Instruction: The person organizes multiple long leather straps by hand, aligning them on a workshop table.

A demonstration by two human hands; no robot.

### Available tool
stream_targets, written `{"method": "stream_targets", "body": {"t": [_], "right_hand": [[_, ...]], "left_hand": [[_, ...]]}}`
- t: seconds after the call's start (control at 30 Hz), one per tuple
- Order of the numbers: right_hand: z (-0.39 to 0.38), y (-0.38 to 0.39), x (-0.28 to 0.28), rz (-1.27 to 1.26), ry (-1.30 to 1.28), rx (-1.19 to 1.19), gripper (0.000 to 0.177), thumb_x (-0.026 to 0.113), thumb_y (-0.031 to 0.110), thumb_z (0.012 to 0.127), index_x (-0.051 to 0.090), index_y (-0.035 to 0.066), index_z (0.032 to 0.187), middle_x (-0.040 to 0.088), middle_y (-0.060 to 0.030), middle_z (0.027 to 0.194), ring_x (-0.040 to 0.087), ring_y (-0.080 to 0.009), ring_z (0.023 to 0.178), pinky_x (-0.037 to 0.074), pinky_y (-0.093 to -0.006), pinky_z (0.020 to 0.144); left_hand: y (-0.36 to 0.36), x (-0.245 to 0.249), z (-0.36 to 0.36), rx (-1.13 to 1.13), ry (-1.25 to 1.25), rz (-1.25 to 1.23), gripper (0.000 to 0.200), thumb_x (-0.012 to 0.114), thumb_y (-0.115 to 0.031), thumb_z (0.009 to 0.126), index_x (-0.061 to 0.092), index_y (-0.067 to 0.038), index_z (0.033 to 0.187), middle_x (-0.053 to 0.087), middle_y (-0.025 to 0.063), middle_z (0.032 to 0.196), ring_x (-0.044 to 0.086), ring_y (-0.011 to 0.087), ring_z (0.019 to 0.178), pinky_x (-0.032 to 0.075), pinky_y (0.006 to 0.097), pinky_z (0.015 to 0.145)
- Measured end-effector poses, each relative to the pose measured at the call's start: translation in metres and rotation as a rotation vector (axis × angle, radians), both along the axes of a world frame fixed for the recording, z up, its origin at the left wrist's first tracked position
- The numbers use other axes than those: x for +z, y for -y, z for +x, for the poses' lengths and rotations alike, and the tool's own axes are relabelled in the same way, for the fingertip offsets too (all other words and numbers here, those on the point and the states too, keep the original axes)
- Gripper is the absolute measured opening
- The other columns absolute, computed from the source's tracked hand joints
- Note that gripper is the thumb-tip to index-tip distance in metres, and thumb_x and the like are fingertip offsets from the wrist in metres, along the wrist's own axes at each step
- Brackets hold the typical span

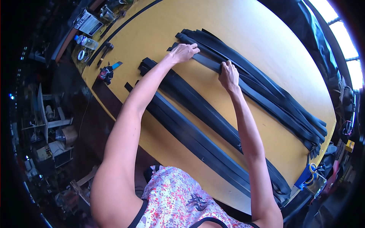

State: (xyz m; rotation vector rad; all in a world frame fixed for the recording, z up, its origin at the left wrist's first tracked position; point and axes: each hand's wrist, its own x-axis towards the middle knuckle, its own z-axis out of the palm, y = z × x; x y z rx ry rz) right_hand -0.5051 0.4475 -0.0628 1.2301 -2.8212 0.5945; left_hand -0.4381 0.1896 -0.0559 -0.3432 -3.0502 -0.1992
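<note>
Three bundles of long black strips, which look like leather or rubber, lie slantwise across the yellow table (171, 150). My left hand (183, 52) is closed on a black strip (207, 63) near its far-left end, along the edge of the far bundle (266, 89). Farther along the same strip, my right hand (229, 75) grips it with bent fingers, and the stretch between both hands looks flat and straight. Closer to my body are the middle bundle (197, 104) and the near bundle (182, 129), partly hidden under my forearms.
At the left table edge are a hammer (104, 54), a tool with a blue blade (115, 65), a white ring (81, 55), a clear bottle (89, 43) and a labelled tin (88, 22). Yellow-handled scissors (312, 173) sit in a blue holder at the right corner.
</note>
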Motion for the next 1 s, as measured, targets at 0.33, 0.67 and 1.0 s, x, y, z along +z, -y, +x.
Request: {"method": "stream_targets", "body": {"t": [0.33, 0.67, 1.0], "right_hand": [[0.008, -0.019, 0.032, 0.044, 0.221, 0.062, 0.041, 0.077, 0.028, 0.079, 0.053, 0.002, 0.099, 0.064, -0.0191, 0.096, 0.062, -0.0404, 0.094, 0.047, -0.0495, 0.079], [-0.001, -0.098, 0.194, -0.276, 0.100, 0.050, 0.029, 0.074, 0.026, 0.085, 0.061, 0.001, 0.091, 0.066, -0.0211, 0.079, 0.064, -0.0389, 0.074, 0.048, -0.0447, 0.066], [0.006, -0.194, 0.266, -0.343, -0.075, -0.257, 0.042, 0.067, 0.044, 0.090, 0.066, 0.003, 0.098, 0.068, -0.0208, 0.078, 0.067, -0.0378, 0.071, 0.051, -0.0470, 0.065]], "left_hand": [[-0.018, 0.047, 0.019, 0.057, 0.266, 0.095, 0.037, 0.080, -0.025, 0.076, 0.060, -0.004, 0.099, 0.065, 0.0151, 0.096, 0.059, 0.0343, 0.103, 0.051, 0.0461, 0.088], [-0.096, 0.212, -0.021, -0.143, 0.086, 0.088, 0.043, 0.083, -0.021, 0.072, 0.059, 0.001, 0.101, 0.067, 0.0208, 0.088, 0.065, 0.0394, 0.086, 0.050, 0.0459, 0.080], [-0.228, 0.374, -0.045, -0.396, -0.079, -0.082, 0.035, 0.078, -0.025, 0.080, 0.067, 0.002, 0.100, 0.068, 0.0198, 0.085, 0.067, 0.0321, 0.082, 0.051, 0.0420, 0.080]]}}
